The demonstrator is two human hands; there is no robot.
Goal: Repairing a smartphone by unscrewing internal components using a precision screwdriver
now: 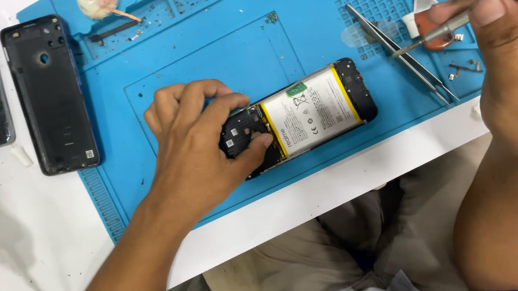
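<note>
Left hand: fingers pressed on the opened phone, steadying it on the blue mat.
Right hand: closed around a screwdriver.

Under the left hand lies an opened phone, matt black plastic around a glossy white-and-yellow battery. The right hand pinches a brushed metal screwdriver; just left of it rest shiny steel tweezers. Beneath both spreads a blue rubbery mat, matt and ribbed at its edges.
</note>
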